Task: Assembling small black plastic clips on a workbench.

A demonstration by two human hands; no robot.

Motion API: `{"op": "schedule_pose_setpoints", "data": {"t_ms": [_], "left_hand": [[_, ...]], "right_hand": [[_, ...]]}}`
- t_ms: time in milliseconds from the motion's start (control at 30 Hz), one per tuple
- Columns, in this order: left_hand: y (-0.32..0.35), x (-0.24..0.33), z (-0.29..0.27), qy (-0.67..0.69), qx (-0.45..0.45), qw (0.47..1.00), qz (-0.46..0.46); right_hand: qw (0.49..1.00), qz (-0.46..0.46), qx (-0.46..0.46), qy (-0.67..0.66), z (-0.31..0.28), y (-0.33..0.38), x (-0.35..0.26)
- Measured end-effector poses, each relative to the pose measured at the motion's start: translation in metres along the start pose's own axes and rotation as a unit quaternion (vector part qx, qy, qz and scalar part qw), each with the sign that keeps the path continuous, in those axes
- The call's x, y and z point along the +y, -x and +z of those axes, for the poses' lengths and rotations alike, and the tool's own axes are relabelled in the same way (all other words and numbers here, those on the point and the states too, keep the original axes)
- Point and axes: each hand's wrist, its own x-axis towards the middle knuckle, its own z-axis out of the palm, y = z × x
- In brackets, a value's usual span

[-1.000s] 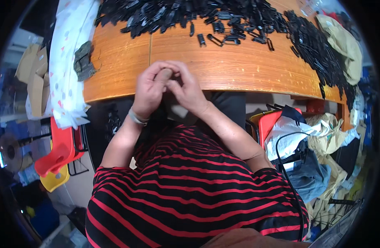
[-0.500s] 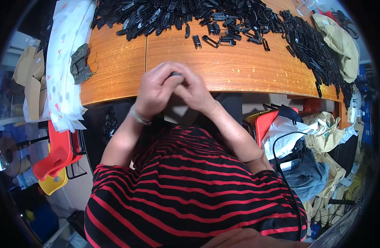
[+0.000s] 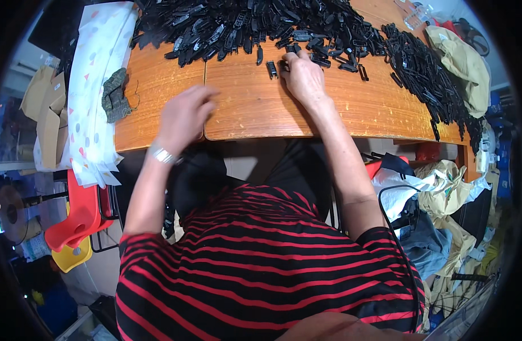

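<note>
Over the near part of the wooden table [image 3: 244,108], my left hand [image 3: 184,116] hovers, blurred by motion, with its fingers stretched apart and nothing visible in them. My right hand [image 3: 305,78] reaches to the front fringe of a large heap of black plastic parts [image 3: 232,28]. Its fingertips are closed down on a small black plastic piece, mostly hidden under them. Just left of those fingers lie a short black clip-like part [image 3: 272,69] and a slim black part [image 3: 260,55]. A narrow black loop [image 3: 363,72] lies farther right.
A second heap of slender black parts [image 3: 425,79] runs down the table's right side. White patterned sheeting [image 3: 99,74] and a dark knitted cloth [image 3: 116,96] lie at the left. Beyond the table are a red chair [image 3: 82,210], a cardboard box [image 3: 50,119] and tan sacks [image 3: 462,62].
My hands, together near the table edge around a small dark piece, have parted. The left moved left; the right went forward and right to the loose parts. The dark piece is out of sight.
</note>
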Motion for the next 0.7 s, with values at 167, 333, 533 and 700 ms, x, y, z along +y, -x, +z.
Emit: {"op": "schedule_pose_setpoints", "data": {"t_ms": [167, 333, 533, 700], "left_hand": [[-0.088, 0.017, 0.079, -0.039, 0.024, 0.992, 0.116], [-0.113, 0.019, 0.089, -0.139, 0.015, 0.971, 0.196], [-0.084, 0.038, 0.078, 0.048, 0.003, 0.989, 0.141], [-0.065, 0.041, 0.074, 0.570, -0.020, 0.819, -0.062]], "right_hand": [[0.995, -0.062, 0.031, -0.077, -0.006, 0.008, 0.006], [0.920, 0.104, 0.094, -0.365, -0.025, 0.036, -0.001], [0.794, 0.080, 0.191, -0.571, -0.027, 0.042, -0.026], [0.882, 0.082, 0.115, -0.450, -0.027, 0.057, -0.034]]}}
